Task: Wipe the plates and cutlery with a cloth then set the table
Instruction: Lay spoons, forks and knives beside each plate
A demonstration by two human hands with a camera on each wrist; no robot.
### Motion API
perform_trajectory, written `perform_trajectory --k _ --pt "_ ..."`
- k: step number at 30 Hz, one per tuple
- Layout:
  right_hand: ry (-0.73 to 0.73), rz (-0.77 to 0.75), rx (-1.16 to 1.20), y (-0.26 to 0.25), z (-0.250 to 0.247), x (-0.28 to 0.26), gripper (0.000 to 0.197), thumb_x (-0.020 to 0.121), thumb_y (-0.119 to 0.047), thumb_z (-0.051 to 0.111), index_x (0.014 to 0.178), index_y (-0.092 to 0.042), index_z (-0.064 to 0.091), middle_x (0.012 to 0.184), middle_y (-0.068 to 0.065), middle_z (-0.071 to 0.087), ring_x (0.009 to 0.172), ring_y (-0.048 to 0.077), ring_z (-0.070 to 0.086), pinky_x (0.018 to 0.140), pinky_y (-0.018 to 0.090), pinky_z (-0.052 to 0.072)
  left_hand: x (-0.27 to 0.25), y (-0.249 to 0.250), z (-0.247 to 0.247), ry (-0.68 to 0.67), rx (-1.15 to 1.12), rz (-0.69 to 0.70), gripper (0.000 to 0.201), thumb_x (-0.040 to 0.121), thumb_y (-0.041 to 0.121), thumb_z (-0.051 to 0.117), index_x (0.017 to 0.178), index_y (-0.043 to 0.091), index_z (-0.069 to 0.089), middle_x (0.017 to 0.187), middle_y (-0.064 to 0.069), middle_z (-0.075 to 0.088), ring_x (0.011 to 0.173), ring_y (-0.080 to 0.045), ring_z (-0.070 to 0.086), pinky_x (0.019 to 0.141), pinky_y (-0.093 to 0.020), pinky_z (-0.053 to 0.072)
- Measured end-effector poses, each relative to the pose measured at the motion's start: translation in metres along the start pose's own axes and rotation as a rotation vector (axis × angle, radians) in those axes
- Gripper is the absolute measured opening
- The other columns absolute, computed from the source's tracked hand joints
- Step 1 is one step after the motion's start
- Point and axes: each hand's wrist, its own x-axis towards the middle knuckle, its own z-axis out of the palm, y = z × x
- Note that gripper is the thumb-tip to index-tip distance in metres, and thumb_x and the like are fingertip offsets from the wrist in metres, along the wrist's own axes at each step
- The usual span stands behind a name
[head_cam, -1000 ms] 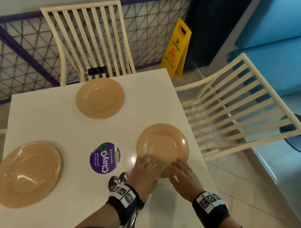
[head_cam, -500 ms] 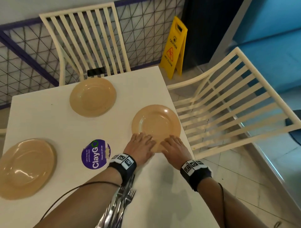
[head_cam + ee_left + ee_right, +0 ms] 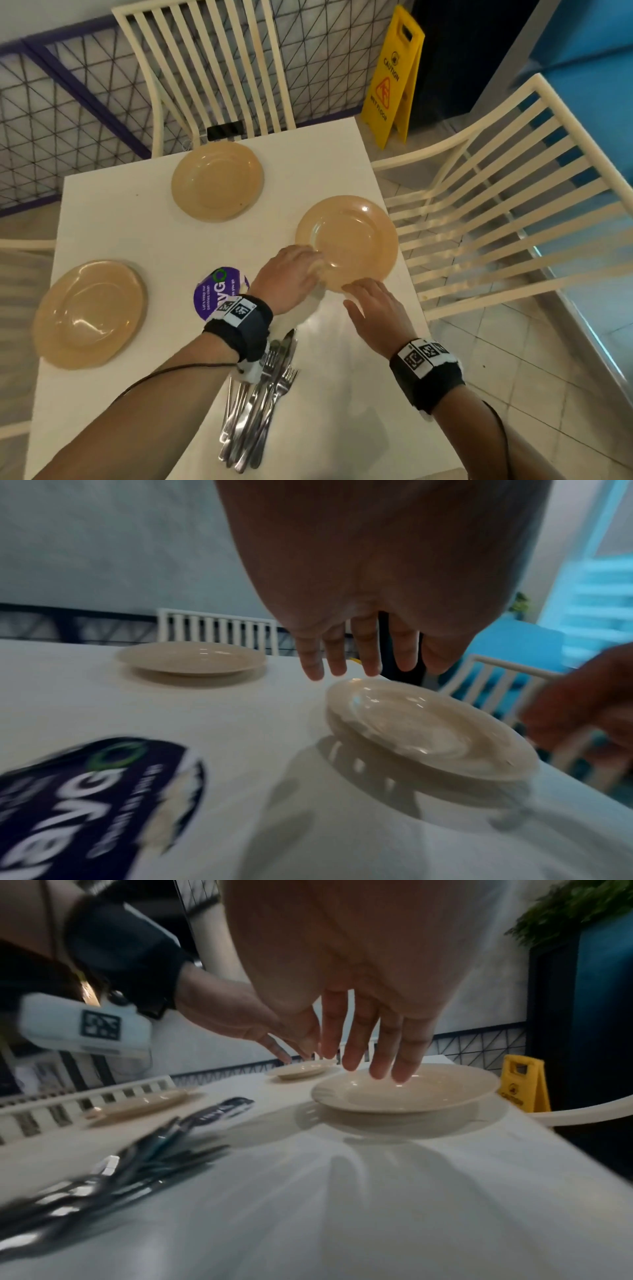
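Observation:
Three tan plates lie on the white table [image 3: 164,212]. The right plate [image 3: 347,240] sits by the table's right edge, in front of a chair. My left hand [image 3: 291,270] reaches its near-left rim with straight fingers [image 3: 356,653] just over the plate [image 3: 428,729]. My right hand [image 3: 370,305] hovers at the near rim, its straight fingers [image 3: 369,1047] above the plate [image 3: 404,1088]. Neither hand holds anything. A pile of forks, knives and spoons [image 3: 260,394] lies under my left wrist.
A second plate [image 3: 217,180] sits at the far side and a third plate [image 3: 90,313] at the left. A purple round sticker [image 3: 219,291] marks the table's middle. Cream slatted chairs [image 3: 496,212] stand at the right and far sides. A yellow wet-floor sign [image 3: 394,75] stands beyond.
Both hands slid the right plate away from me along the table's right side. The right hand has since drawn back to the near rim, and the left has shifted to the near-left rim.

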Motion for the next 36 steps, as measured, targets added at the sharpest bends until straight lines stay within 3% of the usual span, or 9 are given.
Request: perform_trajectory --k 2,5,7,14,19,23,27,32,36 --pt "-0.045 0.007 0.08 -0.019 0.005 -0.015 0.028 0.096 -0.025 0.059 0.121 -0.017 0.067 0.114 0.0 0.066 0.109 0.024 0.061 0.083 0.039 0.055 -0.025 -0.019 -0.012 0.05 -0.092 -0.099 0.04 0.104 0.041 0.045 0.142 0.029 0.051 0.147 0.005 0.049 0.135 -0.016 0.043 0.112 -0.036 0.037" --pt "-0.126 0.03 0.17 -0.046 0.022 -0.032 0.029 0.097 -0.029 0.055 0.123 -0.021 0.066 0.112 -0.003 0.065 0.106 0.019 0.06 0.086 0.034 0.052 -0.07 -0.057 -0.016 0.115 -0.177 -0.29 0.034 0.103 0.033 0.05 0.135 0.03 0.058 0.138 0.005 0.058 0.119 -0.014 0.057 0.103 -0.031 0.044" --pt "-0.186 0.028 0.196 -0.063 0.036 -0.037 0.03 0.098 -0.029 0.053 0.125 -0.022 0.065 0.113 -0.004 0.064 0.105 0.017 0.059 0.088 0.032 0.051 -0.1 -0.077 -0.01 0.097 -0.191 -0.424 0.033 0.102 0.027 0.05 0.134 0.03 0.058 0.137 0.002 0.058 0.111 -0.016 0.061 0.098 -0.033 0.048" --pt "-0.346 0.107 0.207 -0.12 0.079 -0.008 0.034 0.102 -0.032 0.046 0.132 -0.022 0.058 0.125 -0.001 0.057 0.118 0.019 0.051 0.098 0.035 0.046 -0.16 -0.095 0.03 -0.062 -0.165 -0.632 0.036 0.101 0.021 0.048 0.137 0.022 0.055 0.131 -0.005 0.058 0.118 -0.025 0.057 0.098 -0.035 0.044" --pt "-0.422 -0.012 -0.042 -0.159 0.103 0.032 0.037 0.1 -0.031 0.045 0.133 -0.02 0.056 0.132 0.005 0.054 0.12 0.026 0.044 0.097 0.039 0.044 -0.165 -0.101 0.056 -0.016 -0.166 -0.693 0.022 0.092 0.033 0.044 0.107 0.029 0.058 0.109 0.002 0.06 0.102 -0.024 0.061 0.085 -0.04 0.052" --pt "-0.536 -0.081 -0.275 -0.179 0.123 0.055 0.035 0.095 -0.034 0.051 0.127 -0.022 0.059 0.133 0.005 0.051 0.121 0.028 0.042 0.097 0.042 0.042 -0.164 -0.103 0.062 0.056 -0.206 -0.705 0.033 0.095 0.039 0.05 0.126 0.029 0.056 0.119 0.002 0.058 0.105 -0.025 0.062 0.086 -0.038 0.051" --pt "-0.565 -0.115 -0.411 -0.189 0.131 0.063 0.018 0.093 -0.03 0.055 0.105 -0.02 0.067 0.117 0.003 0.056 0.112 0.027 0.045 0.09 0.041 0.043 -0.168 -0.108 0.064 0.068 -0.275 -0.693 0.037 0.096 0.033 0.054 0.132 0.029 0.052 0.124 0.002 0.056 0.108 -0.025 0.062 0.089 -0.04 0.051" --pt "-0.587 0.027 -0.175 -0.193 0.125 0.075 0.016 0.092 -0.028 0.051 0.089 -0.028 0.067 0.101 0.006 0.065 0.093 0.028 0.062 0.082 0.036 0.052 -0.193 -0.121 0.066 0.054 -0.464 -0.611 0.036 0.097 0.043 0.054 0.13 0.028 0.055 0.116 0.003 0.062 0.106 -0.02 0.061 0.088 -0.033 0.048" --pt "-0.439 0.141 0.037 -0.207 0.1 0.082 0.015 0.095 -0.02 0.058 0.095 -0.017 0.073 0.097 0.001 0.072 0.091 0.021 0.065 0.088 0.038 0.053 -0.225 -0.134 0.059 0.055 -0.556 -0.59 0.023 0.096 0.041 0.051 0.115 0.032 0.061 0.102 0.003 0.069 0.094 -0.024 0.065 0.086 -0.039 0.053"
